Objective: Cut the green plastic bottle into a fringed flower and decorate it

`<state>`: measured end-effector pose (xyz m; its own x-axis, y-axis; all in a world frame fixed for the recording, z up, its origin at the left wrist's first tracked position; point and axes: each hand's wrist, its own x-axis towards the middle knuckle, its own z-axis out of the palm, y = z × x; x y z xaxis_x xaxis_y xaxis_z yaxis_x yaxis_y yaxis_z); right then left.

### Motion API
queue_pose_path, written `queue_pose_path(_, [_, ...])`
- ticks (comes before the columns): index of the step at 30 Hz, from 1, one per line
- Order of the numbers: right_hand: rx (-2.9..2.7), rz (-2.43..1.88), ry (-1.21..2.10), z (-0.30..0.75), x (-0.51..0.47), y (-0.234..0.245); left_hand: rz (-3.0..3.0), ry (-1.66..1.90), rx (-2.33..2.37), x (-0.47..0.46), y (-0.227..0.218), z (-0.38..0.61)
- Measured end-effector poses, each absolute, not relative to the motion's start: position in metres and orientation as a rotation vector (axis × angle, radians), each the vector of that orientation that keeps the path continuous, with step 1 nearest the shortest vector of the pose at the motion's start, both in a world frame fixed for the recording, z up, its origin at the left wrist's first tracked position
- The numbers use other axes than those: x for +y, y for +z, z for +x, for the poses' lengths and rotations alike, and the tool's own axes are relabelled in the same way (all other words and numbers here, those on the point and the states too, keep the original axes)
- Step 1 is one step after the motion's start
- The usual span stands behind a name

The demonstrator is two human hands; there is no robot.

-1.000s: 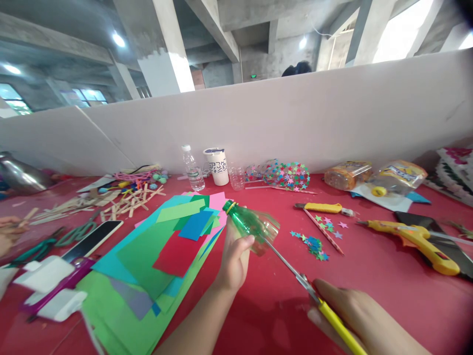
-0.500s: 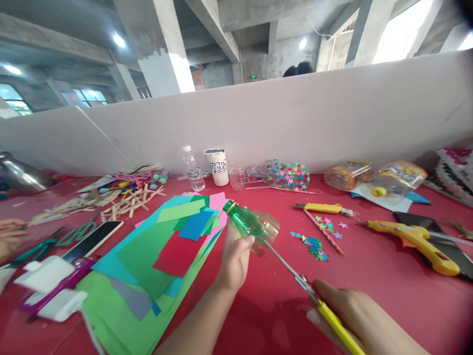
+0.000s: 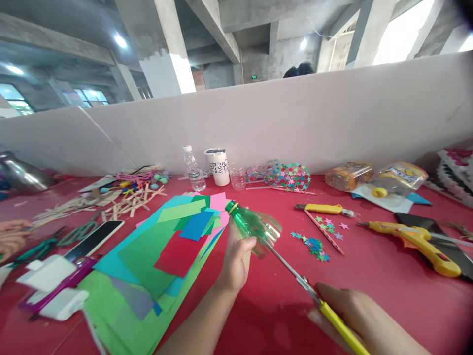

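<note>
Pinching green bottle top (image 3: 248, 223) in left hand (image 3: 238, 259), above red table (image 3: 281, 315) | gripping yellow-handled scissors (image 3: 331, 315) in right hand (image 3: 347, 305), with blades (image 3: 291, 269) at cut skirt (image 3: 272, 229) | probably light, slick, springy — best taken by likely stiffer neck (image 3: 234, 210)

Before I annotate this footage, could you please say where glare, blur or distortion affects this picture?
In the head view, a ceiling light glares and the upper-right opening is blown out; there too, the flared end of the green bottle looks smeared and side edges stretched.
</note>
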<state>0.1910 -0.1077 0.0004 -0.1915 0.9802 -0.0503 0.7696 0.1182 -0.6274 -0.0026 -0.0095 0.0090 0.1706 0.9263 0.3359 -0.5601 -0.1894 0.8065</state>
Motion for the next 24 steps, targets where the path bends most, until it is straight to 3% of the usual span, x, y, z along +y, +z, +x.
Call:
queue_pose_path(17, [-2.042,-1.624,0.845,0.194,-0.108,0.010,1.254,1.130,0.445,-0.007,-0.001,-0.010])
queue_pose_path(24, [-1.966,-1.719,0.778,0.191,-0.109,0.005,1.275,1.178,0.526,-0.005,-0.004,-0.014])
